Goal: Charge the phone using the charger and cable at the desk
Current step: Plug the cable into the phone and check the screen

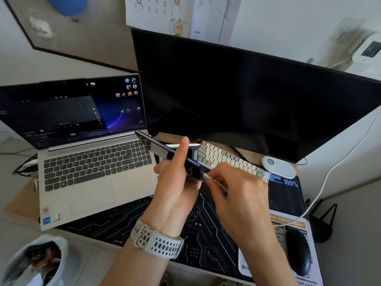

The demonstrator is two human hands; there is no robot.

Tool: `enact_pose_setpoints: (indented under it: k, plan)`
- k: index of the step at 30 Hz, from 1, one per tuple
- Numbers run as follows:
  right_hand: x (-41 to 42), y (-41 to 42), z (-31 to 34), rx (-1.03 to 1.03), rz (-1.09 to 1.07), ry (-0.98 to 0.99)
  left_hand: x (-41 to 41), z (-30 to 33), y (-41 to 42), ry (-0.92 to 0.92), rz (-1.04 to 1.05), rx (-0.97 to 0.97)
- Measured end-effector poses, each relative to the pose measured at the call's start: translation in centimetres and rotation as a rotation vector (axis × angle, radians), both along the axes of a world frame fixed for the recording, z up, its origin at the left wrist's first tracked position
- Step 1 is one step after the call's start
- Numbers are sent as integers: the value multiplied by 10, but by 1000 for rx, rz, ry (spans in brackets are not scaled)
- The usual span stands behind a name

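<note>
Phone (165, 152) in left hand (175, 188), cable (321, 188) plug in right hand (237, 193)

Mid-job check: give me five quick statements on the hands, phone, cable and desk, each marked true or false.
1. The left hand holds the phone above the desk. True.
2. The right hand pinches the white cable plug at the phone's lower end. True.
3. The monitor shows a desktop. False: it is dark; the laptop screen is lit.
4. The black mouse is under the right hand. False: it lies untouched at the right of the mat.
5. The watch is on the right wrist. False: it is on the left.
</note>
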State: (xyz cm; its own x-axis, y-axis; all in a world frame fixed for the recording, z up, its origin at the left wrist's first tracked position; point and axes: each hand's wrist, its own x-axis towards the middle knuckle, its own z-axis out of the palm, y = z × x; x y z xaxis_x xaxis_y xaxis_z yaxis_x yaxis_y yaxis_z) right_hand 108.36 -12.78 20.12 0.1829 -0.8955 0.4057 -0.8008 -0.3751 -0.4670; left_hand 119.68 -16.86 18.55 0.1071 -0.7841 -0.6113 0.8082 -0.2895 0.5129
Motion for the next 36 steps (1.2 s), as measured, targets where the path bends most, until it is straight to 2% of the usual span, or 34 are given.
enact_pose_setpoints:
  k: [7,12,15,21,25,31,36]
  plan:
    - [-4,-3,-5,9,-40,-61,-1,6,4,-41,-8,-39]
    - [-15,-10,-13,178,-60,-240,9,6,7,-103,-72,-105]
    - [-23,-12,-19,313,-76,-413,12,8,9,-147,-80,-196]
    - [-21,-9,-26,514,45,-689,22,18,3,-132,-104,-361]
    - [-22,-10,-32,557,69,-733,20,24,-2,-207,-170,-375]
    - [-29,-13,-34,613,99,-694,13,27,-5,-287,-263,-363]
    - [-41,-16,-25,568,192,-897,10,14,-4,-393,-439,-371]
